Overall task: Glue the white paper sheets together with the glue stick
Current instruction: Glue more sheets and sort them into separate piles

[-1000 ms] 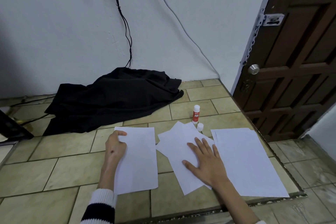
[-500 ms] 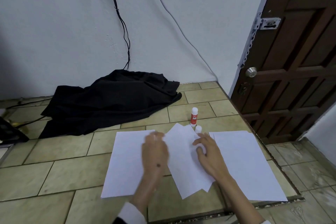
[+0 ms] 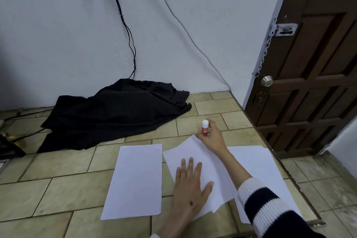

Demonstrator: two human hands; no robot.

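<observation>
Two hands were engaged: the left hand (image 3: pixel 190 185) lay flat, fingers spread, pinning the thin, limp, slide-prone middle sheets (image 3: pixel 195 156) to the tiled surface (image 3: pixel 58 164), while the right hand (image 3: pixel 211 137) closed around the light, rigid glue stick (image 3: pixel 205 128) at its barrel, just beyond those sheets.

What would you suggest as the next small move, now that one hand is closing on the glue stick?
Probably lift the glue stick and bring it over the middle sheets: the right hand is wrapped around it, and the left hand lies flat on them.
</observation>
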